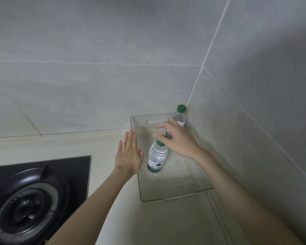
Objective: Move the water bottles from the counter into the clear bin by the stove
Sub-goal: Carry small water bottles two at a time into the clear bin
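Note:
The clear bin [175,196] stands on the counter in the corner, to the right of the stove. Two green-capped water bottles stand upright inside it. The near bottle [156,159] is by the bin's left wall, and the far bottle [179,114] is at the back right corner. My left hand [129,153] is flat with straight fingers against the outside of the bin's left wall. My right hand [177,138] hovers just above the near bottle's cap with its fingers spread and relaxed, holding nothing, and it hides the far bottle's lower part.
A black gas stove [30,200] with a round burner fills the lower left. Grey tiled walls [254,103] meet in the corner right behind the bin. A strip of pale counter [102,147] lies between stove and bin.

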